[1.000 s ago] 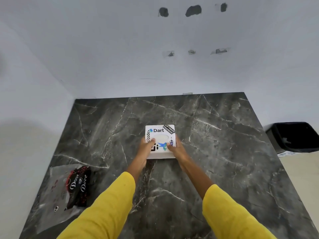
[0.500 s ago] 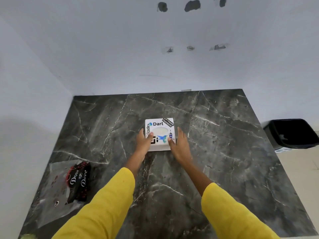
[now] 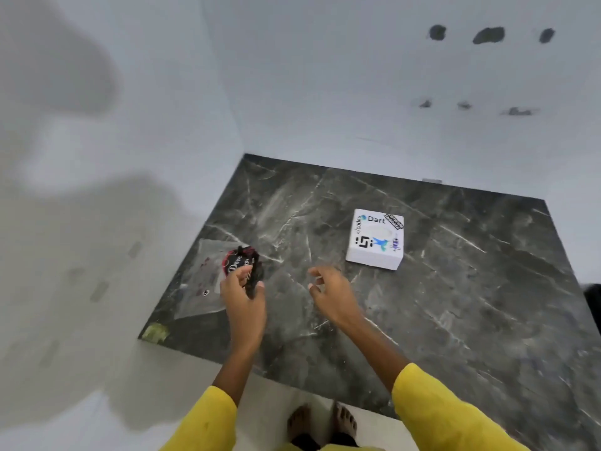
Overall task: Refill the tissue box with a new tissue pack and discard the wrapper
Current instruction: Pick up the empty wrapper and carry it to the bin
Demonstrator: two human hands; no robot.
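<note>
Progress: the tissue box is sitting closed and untouched toward the far middle of the dark marble surface, so the refill is looking done as far as can be judged; no tissue is showing at its opening.
Remaining: the wrapper is waiting to be discarded; only a dark sliver at the frame's right edge could be a bin, and I cannot tell.
Left hand: it is curling around the crumpled dark part of the wrapper, fingers pinching it near the surface's left edge.
Wrapper: its clear plastic part is lying flat on the surface, spreading left from under the hand.
Right hand: it is hovering half open and empty, between wrapper and box, touching neither.
</note>
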